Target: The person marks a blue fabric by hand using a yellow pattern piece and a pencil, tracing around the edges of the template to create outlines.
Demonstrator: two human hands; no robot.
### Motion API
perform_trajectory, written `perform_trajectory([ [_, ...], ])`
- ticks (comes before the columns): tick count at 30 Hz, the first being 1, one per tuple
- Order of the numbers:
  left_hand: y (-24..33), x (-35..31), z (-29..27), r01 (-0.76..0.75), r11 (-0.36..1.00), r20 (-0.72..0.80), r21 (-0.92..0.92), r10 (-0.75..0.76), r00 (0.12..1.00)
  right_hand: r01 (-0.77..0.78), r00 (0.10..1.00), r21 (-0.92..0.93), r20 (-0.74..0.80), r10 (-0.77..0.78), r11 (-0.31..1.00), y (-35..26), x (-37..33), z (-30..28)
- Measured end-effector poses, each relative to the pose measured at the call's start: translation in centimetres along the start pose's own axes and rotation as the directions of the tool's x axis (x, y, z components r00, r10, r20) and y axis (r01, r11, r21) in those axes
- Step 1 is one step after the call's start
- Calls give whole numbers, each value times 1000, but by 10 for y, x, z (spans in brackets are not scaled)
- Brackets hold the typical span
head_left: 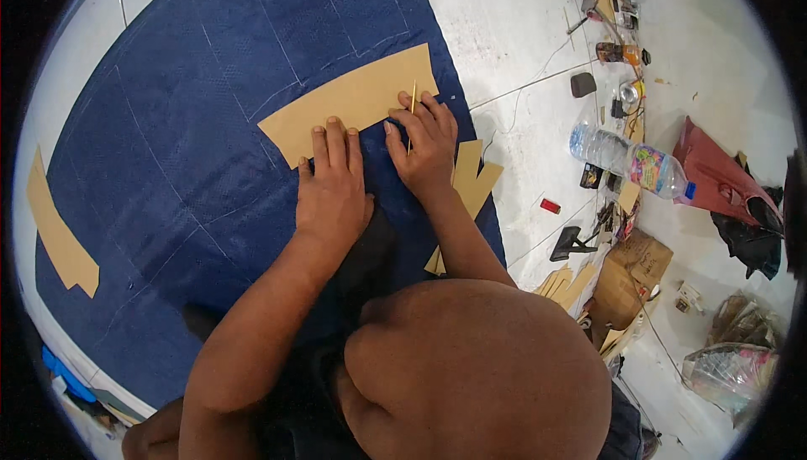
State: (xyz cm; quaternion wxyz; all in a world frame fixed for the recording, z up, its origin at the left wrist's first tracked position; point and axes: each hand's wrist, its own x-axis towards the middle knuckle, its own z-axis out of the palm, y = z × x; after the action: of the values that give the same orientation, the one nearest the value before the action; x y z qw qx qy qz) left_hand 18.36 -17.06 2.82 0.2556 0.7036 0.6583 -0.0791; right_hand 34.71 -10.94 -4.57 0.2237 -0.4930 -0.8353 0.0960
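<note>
A curved tan card pattern piece (349,100) lies flat on a large dark blue cloth (202,115) marked with pale chalk-like lines. My left hand (332,191) presses on its near edge, fingers stretched out flat. At the right end of the card, my right hand (427,142) holds a thin yellow pen-like stick (414,97) between its fingers. Its tip points away from me, over the card. The fingertips of that hand also rest at the card's edge.
Another tan card piece (60,229) lies at the cloth's left edge. Narrow card strips (479,178) sit under my right forearm. On the white tiles to the right are a plastic bottle (635,161), a red lighter-like item (550,206), a black object (572,244) and a cardboard box (626,279).
</note>
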Motion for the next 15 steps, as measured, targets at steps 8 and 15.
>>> perform_trajectory([
  [8,0,0,-3,7,1000,22,-6,-7,1000,-4,1000,4,9,4,1000,0,0,-1],
  [15,0,1,-3,0,1000,33,-20,0,999,1,1000,-11,6,-1,1000,0,1,-2],
])
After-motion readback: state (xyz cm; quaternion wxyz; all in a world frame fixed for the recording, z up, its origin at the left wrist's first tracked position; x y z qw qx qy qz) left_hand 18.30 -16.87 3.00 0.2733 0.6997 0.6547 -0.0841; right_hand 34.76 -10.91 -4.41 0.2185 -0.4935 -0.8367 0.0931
